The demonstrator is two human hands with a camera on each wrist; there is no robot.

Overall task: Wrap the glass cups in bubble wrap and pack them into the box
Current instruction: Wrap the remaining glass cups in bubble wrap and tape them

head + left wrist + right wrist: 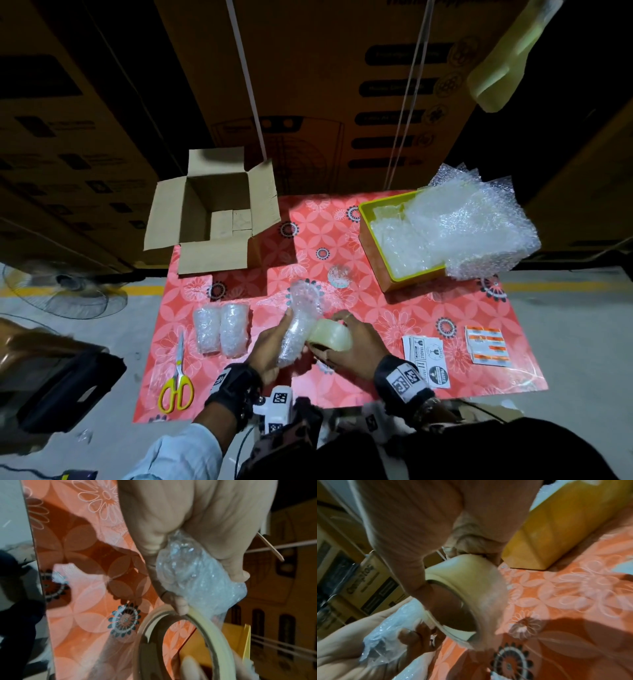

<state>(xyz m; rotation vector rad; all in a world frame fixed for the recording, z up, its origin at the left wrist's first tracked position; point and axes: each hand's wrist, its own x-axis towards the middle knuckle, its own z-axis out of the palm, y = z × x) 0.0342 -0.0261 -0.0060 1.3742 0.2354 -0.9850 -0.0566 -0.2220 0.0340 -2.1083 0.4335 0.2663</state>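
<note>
My left hand grips a glass cup rolled in bubble wrap, held tilted above the mat; the same wrapped cup fills the left wrist view. My right hand holds a roll of clear tape pressed against the wrapped cup, thumb through the roll's core. Two wrapped cups lie side by side to the left. One bare glass cup stands further back. The open cardboard box sits at the mat's far left corner.
A yellow tray of bubble wrap sheets stands at the far right. Yellow-handled scissors lie at the near left. Fragile stickers and orange labels lie at the near right. Large cartons rise behind the table.
</note>
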